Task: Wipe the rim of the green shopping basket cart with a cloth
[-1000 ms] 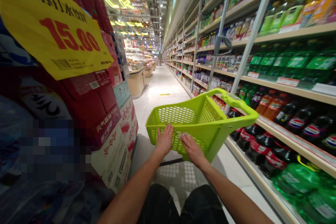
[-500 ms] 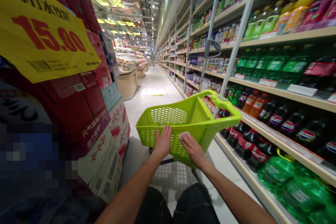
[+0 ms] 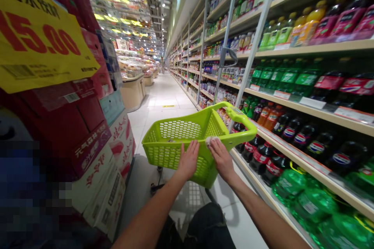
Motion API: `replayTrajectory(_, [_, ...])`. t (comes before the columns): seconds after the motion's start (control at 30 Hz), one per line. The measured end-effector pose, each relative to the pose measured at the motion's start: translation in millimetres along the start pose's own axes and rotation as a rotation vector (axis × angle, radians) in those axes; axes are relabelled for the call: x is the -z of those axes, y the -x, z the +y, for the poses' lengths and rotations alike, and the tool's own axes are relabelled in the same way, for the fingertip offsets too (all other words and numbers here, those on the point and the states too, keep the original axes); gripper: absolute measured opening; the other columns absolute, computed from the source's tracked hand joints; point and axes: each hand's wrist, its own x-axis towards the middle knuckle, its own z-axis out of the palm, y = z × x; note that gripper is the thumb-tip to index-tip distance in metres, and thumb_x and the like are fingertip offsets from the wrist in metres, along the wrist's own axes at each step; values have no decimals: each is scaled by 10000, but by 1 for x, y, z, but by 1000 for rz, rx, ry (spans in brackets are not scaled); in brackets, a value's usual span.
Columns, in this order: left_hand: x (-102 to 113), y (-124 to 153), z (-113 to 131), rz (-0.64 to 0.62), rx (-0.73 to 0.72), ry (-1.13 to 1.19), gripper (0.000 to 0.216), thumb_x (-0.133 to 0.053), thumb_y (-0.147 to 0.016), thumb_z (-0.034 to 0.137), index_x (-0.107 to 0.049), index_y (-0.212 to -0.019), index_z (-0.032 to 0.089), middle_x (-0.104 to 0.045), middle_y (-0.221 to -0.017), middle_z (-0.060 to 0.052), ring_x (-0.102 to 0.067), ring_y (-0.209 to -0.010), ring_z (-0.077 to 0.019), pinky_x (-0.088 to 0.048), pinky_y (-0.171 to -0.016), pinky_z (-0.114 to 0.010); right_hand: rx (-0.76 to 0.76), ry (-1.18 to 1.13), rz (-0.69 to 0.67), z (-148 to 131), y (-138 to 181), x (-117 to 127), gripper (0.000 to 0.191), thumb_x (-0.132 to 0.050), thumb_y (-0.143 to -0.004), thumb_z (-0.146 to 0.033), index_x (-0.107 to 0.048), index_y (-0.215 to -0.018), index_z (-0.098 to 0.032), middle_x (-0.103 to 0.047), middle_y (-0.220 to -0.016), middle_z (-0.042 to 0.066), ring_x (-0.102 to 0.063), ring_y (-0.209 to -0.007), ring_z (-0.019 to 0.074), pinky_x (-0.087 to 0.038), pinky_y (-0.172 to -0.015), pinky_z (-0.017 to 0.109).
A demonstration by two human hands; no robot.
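A lime-green plastic shopping basket [image 3: 172, 134] on wheels stands in the aisle in front of me, with its handle [image 3: 244, 120] on the right. My left hand [image 3: 189, 160] lies flat on the basket's near wall, fingers stretched out and holding nothing. My right hand [image 3: 222, 159] presses a small white cloth [image 3: 210, 139] against the same wall, just under the rim. The cloth shows only at my fingertips. My dark trousers show at the bottom of the view.
Shelves of soda bottles [image 3: 292, 132] run along the right. Stacked red and white cartons [image 3: 96, 144] with a yellow price sign [image 3: 41, 46] stand on the left. The white tiled aisle [image 3: 163, 97] runs ahead between them. A person stands far down it.
Both hands have slid up the basket's near wall, and the cloth is now near the rim. The basket sits more to the left in view.
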Motion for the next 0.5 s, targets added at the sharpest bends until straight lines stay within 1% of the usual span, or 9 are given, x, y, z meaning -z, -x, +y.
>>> replayTrajectory(0.1, [0, -1, 5, -5, 24, -5, 731, -344, -652, 51, -190, -1364, 104, -168, -1459, -88, -123, -1344, -197, -84, -1058, -551, 51, 5, -8, 4, 5, 10, 339, -356, -886, -105, -535, -1171, -138, -556, -1209, 101, -236, -1307, 213, -416, -978, 432])
replayTrajectory(0.17, [3, -3, 8, 1, 0, -7, 727, -343, -654, 53, -192, -1363, 106, -173, -1458, -83, -132, -1342, -190, -89, -1060, -544, 70, -7, -6, 9, 8, 18, 345, -353, -885, -101, -532, -1176, -147, -579, -1179, 93, -270, -1294, 198, -432, -968, 407])
replayTrajectory(0.2, [5, -5, 10, 6, -22, -4, 723, -340, -658, 56, -190, -1364, 108, -173, -1458, -78, -132, -1342, -185, -87, -1062, -541, 48, -8, 15, 13, 6, 23, 355, -352, -881, -93, -524, -1186, -152, -572, -1188, 94, -279, -1290, 200, -426, -973, 412])
replayTrajectory(0.27, [11, -9, 16, 11, -69, 16, 713, -335, -669, 66, -187, -1365, 112, -178, -1458, -67, -134, -1341, -178, -79, -1065, -540, -48, 14, 86, 24, 0, 34, 386, -354, -867, -72, -502, -1213, -161, -525, -1244, 101, -276, -1292, 218, -390, -997, 450])
replayTrajectory(0.33, [16, -15, 23, -2, -77, 46, 704, -341, -674, 85, -195, -1363, 110, -195, -1453, -68, -151, -1338, -179, -77, -1066, -541, -143, 53, 151, 35, -7, 44, 414, -351, -853, -51, -489, -1228, -162, -479, -1288, 112, -262, -1297, 233, -355, -1014, 481])
replayTrajectory(0.37, [17, -17, 26, -10, -66, 59, 702, -348, -674, 94, -203, -1361, 108, -205, -1450, -71, -162, -1335, -182, -78, -1067, -540, -166, 67, 158, 38, -7, 48, 423, -347, -848, -42, -489, -1228, -163, -474, -1292, 112, -260, -1297, 234, -350, -1016, 484])
replayTrajectory(0.4, [18, -18, 28, -16, -55, 67, 701, -354, -673, 103, -209, -1359, 109, -209, -1448, -73, -170, -1333, -184, -78, -1069, -536, -163, 69, 138, 40, -5, 51, 429, -345, -845, -36, -491, -1226, -167, -482, -1285, 108, -267, -1295, 230, -354, -1015, 479])
replayTrajectory(0.5, [18, -20, 26, -29, -62, 64, 713, -359, -668, 110, -200, -1363, 129, -204, -1452, -59, -170, -1333, -179, -73, -1076, -520, -64, 20, 28, 44, 9, 57, 427, -359, -844, -40, -502, -1213, -199, -537, -1236, 76, -319, -1273, 204, -401, -990, 435])
